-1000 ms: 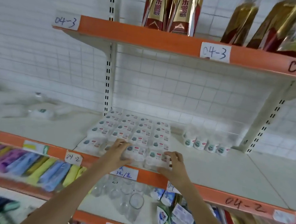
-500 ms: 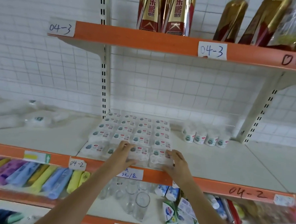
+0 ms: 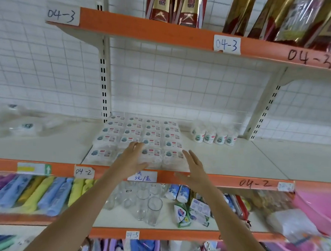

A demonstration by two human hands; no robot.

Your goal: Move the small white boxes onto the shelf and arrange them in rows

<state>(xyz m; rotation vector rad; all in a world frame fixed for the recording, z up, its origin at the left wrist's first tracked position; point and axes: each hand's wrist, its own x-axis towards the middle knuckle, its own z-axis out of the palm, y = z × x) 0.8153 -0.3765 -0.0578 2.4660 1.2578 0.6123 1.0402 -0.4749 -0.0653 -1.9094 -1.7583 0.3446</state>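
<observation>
The small white boxes (image 3: 140, 139) sit in a tight block of four columns and several rows on the shelf (image 3: 236, 160) marked 04-2, running from its orange front lip back to the tiled wall, a little left of the view's centre. The left hand (image 3: 133, 158) reaches in from 7 o'clock with fingers straight and spread over the front rows of the block, holding nothing; whether the fingertips touch the boxes cannot be told. The right hand (image 3: 195, 169) comes in from 5 o'clock, fingers also straight and loose, just beside the block's front right corner and gripping nothing. At 2 o'clock from the block stands a row of four small white tubs (image 3: 214, 137), apart from it. At 9 o'clock lies some blurred clear packaging (image 3: 25, 126). A handwritten price tag (image 3: 142, 176) hangs on the lip between the two wrists. On the shelf below stand clear drinking glasses (image 3: 148, 205), with coloured tubes (image 3: 30, 192) to their left.
</observation>
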